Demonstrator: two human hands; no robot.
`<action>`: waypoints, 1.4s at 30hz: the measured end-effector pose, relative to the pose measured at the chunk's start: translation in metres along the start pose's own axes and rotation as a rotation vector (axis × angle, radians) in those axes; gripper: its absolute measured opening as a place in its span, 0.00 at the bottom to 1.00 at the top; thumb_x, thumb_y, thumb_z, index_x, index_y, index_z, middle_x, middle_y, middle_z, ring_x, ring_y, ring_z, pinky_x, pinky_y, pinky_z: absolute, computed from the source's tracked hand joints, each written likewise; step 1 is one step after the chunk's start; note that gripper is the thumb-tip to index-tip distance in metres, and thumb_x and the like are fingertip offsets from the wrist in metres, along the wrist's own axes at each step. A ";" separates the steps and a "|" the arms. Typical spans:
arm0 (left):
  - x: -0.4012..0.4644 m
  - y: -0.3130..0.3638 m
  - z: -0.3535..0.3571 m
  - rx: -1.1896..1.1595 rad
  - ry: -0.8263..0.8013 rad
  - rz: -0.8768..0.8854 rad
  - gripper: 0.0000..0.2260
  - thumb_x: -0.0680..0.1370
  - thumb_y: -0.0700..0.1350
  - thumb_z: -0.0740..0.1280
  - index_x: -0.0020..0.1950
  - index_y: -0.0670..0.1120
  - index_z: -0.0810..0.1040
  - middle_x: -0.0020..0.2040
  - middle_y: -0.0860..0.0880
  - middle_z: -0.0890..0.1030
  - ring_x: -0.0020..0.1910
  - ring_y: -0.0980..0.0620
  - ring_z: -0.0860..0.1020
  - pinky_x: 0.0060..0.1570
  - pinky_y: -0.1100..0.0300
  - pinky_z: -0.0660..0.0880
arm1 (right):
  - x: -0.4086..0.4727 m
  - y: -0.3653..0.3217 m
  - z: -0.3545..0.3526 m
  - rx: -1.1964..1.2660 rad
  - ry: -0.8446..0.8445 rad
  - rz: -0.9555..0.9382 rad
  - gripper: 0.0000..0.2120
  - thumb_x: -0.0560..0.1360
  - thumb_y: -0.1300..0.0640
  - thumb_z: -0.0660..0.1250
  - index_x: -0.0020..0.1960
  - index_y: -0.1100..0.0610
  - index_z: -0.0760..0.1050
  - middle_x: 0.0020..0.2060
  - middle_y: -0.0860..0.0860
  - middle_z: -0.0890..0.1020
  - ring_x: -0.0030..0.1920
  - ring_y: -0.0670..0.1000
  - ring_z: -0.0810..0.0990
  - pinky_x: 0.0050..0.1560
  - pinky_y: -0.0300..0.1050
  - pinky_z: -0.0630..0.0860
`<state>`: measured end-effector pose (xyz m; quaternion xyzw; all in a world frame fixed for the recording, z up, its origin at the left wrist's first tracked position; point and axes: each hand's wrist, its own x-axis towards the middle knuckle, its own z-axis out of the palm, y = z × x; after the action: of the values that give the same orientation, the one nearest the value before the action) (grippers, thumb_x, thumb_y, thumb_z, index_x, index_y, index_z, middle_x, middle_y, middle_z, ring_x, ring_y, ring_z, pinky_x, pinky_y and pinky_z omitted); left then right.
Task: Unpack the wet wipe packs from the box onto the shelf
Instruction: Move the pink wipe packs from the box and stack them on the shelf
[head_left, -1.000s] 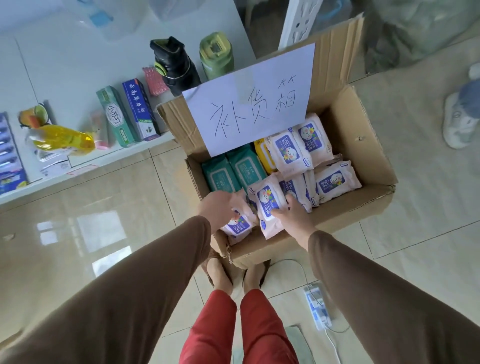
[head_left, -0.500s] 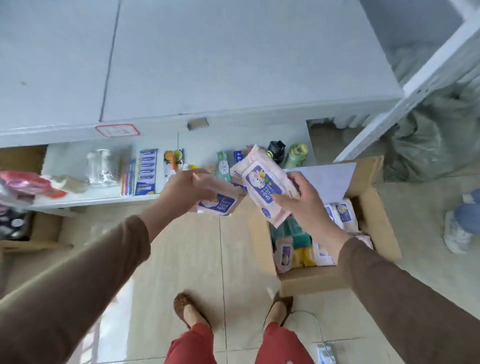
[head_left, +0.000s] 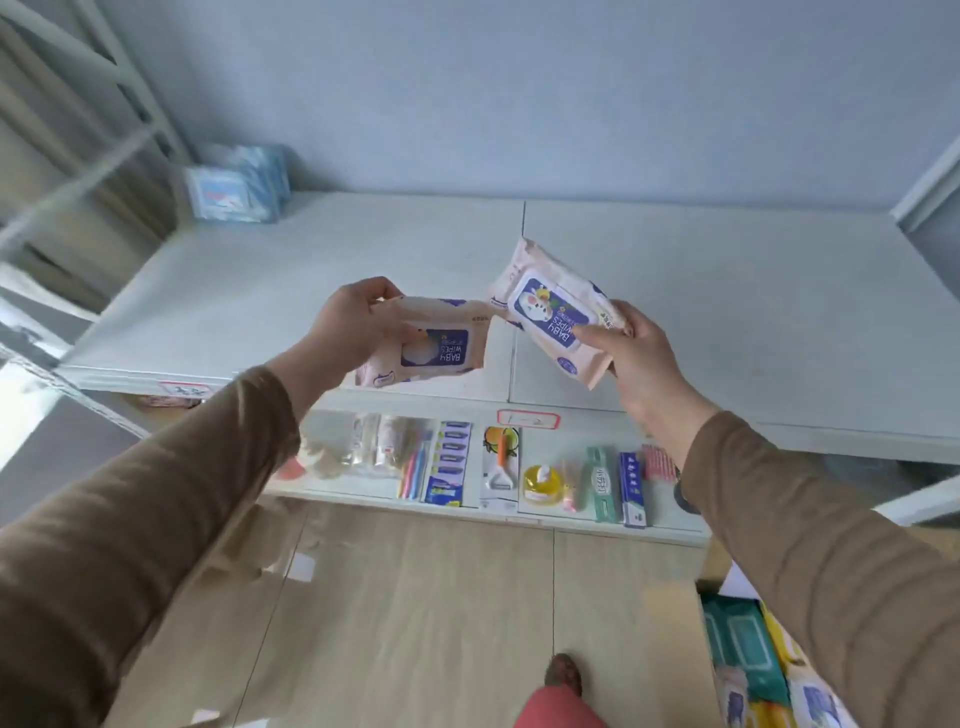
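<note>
One baby-wipes pack gripped by left hand, another pack by right hand, held above shelf; none placed there yet; more packs left in box, near right.

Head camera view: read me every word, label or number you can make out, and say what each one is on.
"BABY WIPES": pack in the right hand.
"BABY WIPES": pack in the left hand.
Red-bordered tags on the shelf edge: handwriting unreadable.
Toothpaste boxes on the lower shelf: print too small.
Blue packs at the shelf's back: blurred.
</note>
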<state>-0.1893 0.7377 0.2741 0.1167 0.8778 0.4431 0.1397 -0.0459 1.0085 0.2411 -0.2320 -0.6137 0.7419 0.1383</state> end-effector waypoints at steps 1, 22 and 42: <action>0.018 -0.002 -0.011 0.015 0.015 0.006 0.09 0.68 0.41 0.76 0.44 0.46 0.79 0.33 0.50 0.76 0.30 0.52 0.72 0.25 0.65 0.67 | 0.017 -0.002 0.013 -0.009 -0.009 -0.010 0.13 0.71 0.69 0.72 0.54 0.57 0.79 0.48 0.56 0.85 0.42 0.51 0.83 0.39 0.39 0.78; 0.399 -0.073 -0.158 0.110 0.125 0.004 0.10 0.69 0.41 0.76 0.47 0.49 0.82 0.39 0.50 0.80 0.39 0.52 0.76 0.41 0.62 0.72 | 0.368 0.006 0.213 -0.246 -0.171 0.059 0.13 0.72 0.68 0.73 0.51 0.55 0.76 0.45 0.50 0.84 0.40 0.50 0.84 0.45 0.47 0.78; 0.522 -0.116 -0.180 0.884 0.080 0.502 0.18 0.69 0.52 0.75 0.52 0.46 0.74 0.50 0.46 0.79 0.53 0.42 0.76 0.44 0.51 0.69 | 0.449 0.051 0.302 -0.335 0.201 0.008 0.25 0.66 0.65 0.79 0.55 0.55 0.69 0.51 0.49 0.82 0.51 0.51 0.83 0.53 0.55 0.82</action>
<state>-0.7484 0.7078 0.2086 0.3550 0.9309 0.0531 -0.0676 -0.5807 0.9624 0.1551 -0.3273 -0.7108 0.6029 0.1556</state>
